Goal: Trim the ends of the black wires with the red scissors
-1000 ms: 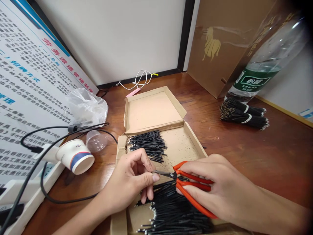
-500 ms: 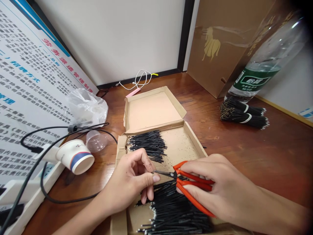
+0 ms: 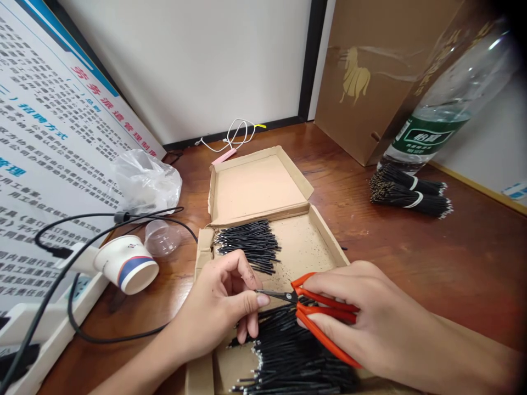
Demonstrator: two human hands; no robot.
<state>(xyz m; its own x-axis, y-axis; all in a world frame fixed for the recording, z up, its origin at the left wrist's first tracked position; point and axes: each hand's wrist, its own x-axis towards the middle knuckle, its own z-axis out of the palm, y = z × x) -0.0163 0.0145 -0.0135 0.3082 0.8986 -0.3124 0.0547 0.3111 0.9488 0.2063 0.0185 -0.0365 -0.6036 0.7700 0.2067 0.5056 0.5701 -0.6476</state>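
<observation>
My right hand [image 3: 362, 312] grips a pair of scissors [image 3: 325, 307] with red handles, fingers through the loops. The dark blades point left and their tips meet my left fingertips. My left hand [image 3: 230, 302] is closed in a pinch, thumb against forefinger, by the blade tips; what lies between them is too small and hidden to make out. Beneath both hands a large pile of short black wires [image 3: 296, 356] with pale ends lies in an open cardboard box [image 3: 329, 233]. A smaller heap of black wires [image 3: 249, 244] sits toward the box's back left. Dark specks dot the cardboard.
At right, two banded bundles of black wires [image 3: 411, 192] lie before a plastic bottle [image 3: 428, 131] and a tall carton [image 3: 370, 71]. At left are a paper cup [image 3: 127, 263], a clear plastic cup [image 3: 162, 237], a plastic bag [image 3: 146, 178] and a looping black cable [image 3: 119, 336].
The scissors' handles have tilted very slightly in my right hand, with the blades still at my left fingertips. My left hand holds its place, and the wire piles look the same.
</observation>
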